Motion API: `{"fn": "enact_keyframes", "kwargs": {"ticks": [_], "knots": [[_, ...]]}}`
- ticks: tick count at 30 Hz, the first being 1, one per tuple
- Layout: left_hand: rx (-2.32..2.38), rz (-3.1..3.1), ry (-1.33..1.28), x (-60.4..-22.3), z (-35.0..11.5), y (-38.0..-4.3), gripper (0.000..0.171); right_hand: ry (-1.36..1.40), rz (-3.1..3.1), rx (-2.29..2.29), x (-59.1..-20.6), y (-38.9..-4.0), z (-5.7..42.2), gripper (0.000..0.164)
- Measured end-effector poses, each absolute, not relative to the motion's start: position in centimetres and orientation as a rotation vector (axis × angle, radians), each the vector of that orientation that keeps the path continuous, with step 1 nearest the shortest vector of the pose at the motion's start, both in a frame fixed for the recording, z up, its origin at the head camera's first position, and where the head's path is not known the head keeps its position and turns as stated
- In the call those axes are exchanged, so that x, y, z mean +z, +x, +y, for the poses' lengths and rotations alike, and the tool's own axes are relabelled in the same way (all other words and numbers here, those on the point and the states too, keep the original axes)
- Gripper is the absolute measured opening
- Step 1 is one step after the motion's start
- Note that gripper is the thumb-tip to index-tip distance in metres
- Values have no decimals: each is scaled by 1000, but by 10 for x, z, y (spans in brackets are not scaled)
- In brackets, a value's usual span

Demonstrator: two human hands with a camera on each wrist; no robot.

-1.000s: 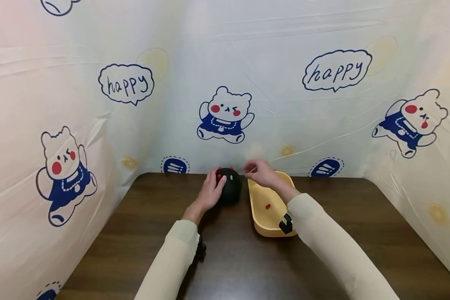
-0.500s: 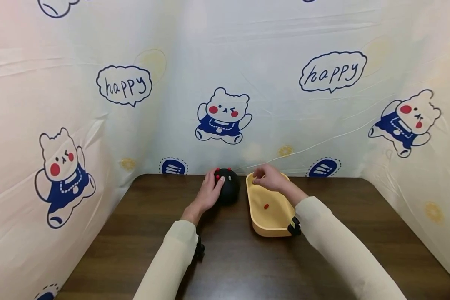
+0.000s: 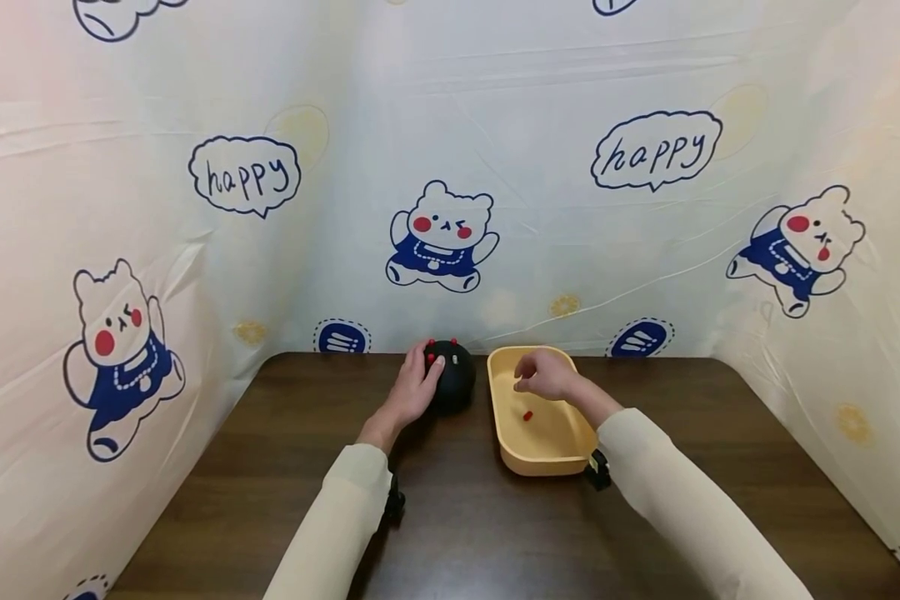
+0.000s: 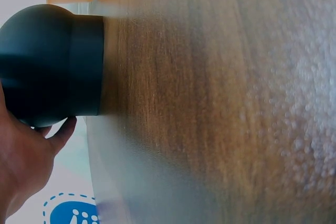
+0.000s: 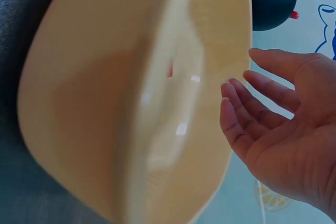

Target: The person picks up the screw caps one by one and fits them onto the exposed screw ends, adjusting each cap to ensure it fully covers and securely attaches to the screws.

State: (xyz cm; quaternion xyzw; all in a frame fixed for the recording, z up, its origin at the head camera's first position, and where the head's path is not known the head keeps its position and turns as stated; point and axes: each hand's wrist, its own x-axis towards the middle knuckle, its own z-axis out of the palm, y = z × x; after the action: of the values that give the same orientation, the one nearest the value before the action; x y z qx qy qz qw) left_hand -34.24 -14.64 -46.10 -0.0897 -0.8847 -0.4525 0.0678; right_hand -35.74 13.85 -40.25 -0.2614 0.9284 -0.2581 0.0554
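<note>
A black dome-shaped object (image 3: 452, 385) with a straight-sided base stands at the back of the table, small red pegs and one silvery peg sticking out of its top. My left hand (image 3: 415, 387) grips its left side, thumb on the near face; the left wrist view shows fingertips low on the dome (image 4: 42, 66). To its right, a yellow tray (image 3: 532, 465) has a small red peg (image 3: 527, 416) lying on its floor. Over the tray hangs my right hand (image 3: 551, 375). In the right wrist view that hand (image 5: 283, 114) has loosely bent fingers with nothing between them.
The brown wooden table (image 3: 450, 533) ends at a back edge close behind the dome and tray. A printed curtain (image 3: 450, 125) with bears hangs behind and along both sides.
My right hand has moved from beside the dome, rightward and nearer, to over the tray. The left hand keeps its grip on the dome. The head view has shifted slightly.
</note>
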Motion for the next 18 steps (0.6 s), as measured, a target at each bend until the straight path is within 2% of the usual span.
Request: {"fn": "enact_keyframes", "kwargs": {"ticks": [18], "knots": [[-1379,-2676,-271,-462,-147,-342,70,-674,2701,-798,-420,-350,146,16]]}}
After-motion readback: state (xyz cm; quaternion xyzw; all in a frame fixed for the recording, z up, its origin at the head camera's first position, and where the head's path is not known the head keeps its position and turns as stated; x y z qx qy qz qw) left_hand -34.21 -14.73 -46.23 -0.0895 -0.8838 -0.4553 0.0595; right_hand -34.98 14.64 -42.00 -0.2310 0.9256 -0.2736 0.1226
